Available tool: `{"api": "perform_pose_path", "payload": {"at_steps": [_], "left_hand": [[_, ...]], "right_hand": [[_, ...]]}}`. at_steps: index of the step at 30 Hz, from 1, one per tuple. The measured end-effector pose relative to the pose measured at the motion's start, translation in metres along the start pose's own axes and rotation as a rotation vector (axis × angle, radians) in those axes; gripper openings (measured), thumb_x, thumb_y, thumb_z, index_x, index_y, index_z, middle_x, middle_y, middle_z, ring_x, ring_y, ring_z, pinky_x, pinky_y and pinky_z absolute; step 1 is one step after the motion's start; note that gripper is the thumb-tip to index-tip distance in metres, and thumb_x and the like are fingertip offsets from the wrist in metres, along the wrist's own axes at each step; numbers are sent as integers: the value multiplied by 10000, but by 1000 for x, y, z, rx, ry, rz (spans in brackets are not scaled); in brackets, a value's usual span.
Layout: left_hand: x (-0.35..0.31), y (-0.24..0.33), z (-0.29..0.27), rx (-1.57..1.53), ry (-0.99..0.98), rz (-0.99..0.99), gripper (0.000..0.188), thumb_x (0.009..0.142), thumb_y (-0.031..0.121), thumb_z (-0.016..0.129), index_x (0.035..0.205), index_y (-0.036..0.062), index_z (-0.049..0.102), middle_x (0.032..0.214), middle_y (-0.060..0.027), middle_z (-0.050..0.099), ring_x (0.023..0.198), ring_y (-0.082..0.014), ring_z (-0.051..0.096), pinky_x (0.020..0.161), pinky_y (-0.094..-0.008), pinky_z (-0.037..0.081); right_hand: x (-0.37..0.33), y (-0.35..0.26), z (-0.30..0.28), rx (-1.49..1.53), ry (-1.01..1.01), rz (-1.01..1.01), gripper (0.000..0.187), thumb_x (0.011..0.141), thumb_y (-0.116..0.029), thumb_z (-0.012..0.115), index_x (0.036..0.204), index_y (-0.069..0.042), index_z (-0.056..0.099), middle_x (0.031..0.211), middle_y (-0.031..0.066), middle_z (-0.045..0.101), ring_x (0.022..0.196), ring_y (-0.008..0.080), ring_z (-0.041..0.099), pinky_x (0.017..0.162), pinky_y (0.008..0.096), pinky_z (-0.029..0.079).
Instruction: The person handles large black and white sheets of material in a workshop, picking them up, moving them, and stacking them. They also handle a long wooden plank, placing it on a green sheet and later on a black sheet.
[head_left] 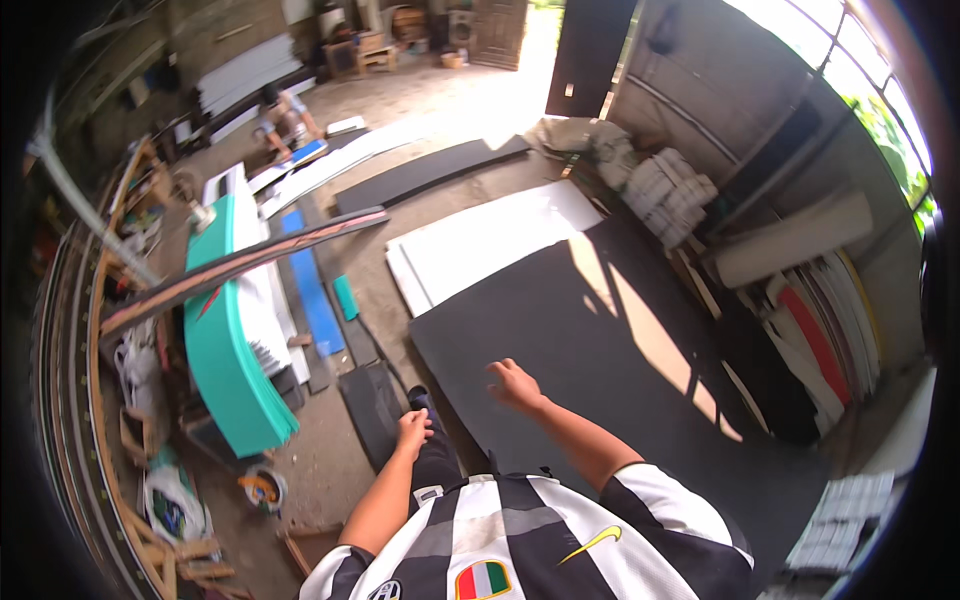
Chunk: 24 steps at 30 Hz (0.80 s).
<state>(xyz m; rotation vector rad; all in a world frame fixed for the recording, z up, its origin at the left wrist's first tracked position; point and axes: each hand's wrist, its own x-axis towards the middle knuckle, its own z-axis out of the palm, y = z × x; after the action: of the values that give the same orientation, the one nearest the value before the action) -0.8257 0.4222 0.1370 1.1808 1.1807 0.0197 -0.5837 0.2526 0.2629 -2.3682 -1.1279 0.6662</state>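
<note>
My right hand (pixel 515 385) is held above the large black sheet (pixel 500 320), its fingers apart and nothing in them. I cannot tell whether it touches the sheet. On the left, my left hand (pixel 413 433) hangs beside my leg with its fingers curled in; nothing shows in it. Below and left of that hand a smaller dark board (pixel 370 410) lies on the floor. Beyond the black sheet, and partly under it, white sheets (pixel 490 240) lie flat. Sunlight falls in pale streaks across the black sheet's right side.
To the left stands a stack of teal sheets (pixel 225 370), with a long narrow beam (pixel 250 262) across it. A blue strip (pixel 312 285) lies on the floor nearby. A bucket (pixel 264 488) stands lower left. Another person (pixel 288 122) bends at the far left. Rolls and sheets (pixel 800 240) line the right wall.
</note>
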Motion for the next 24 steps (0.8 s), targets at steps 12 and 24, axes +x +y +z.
{"api": "perform_pose_path", "payload": {"at_steps": [12, 24], "left_hand": [[175, 216, -116, 301, -57, 105, 261, 991, 309, 656, 1084, 65, 657, 888, -43, 692, 637, -137, 649, 501, -280, 445], [305, 354, -116, 301, -218, 104, 268, 944, 292, 736, 1079, 72, 664, 907, -28, 709, 657, -126, 668, 517, -253, 460]], "right_hand": [[171, -39, -22, 133, 77, 328, 457, 915, -259, 706, 1332, -140, 561, 1304, 145, 549, 1249, 345, 578, 1020, 453, 507], [342, -36, -22, 185, 75, 514, 458, 917, -263, 716, 1339, -150, 579, 1330, 142, 551, 1260, 345, 573, 1045, 450, 488]]}}
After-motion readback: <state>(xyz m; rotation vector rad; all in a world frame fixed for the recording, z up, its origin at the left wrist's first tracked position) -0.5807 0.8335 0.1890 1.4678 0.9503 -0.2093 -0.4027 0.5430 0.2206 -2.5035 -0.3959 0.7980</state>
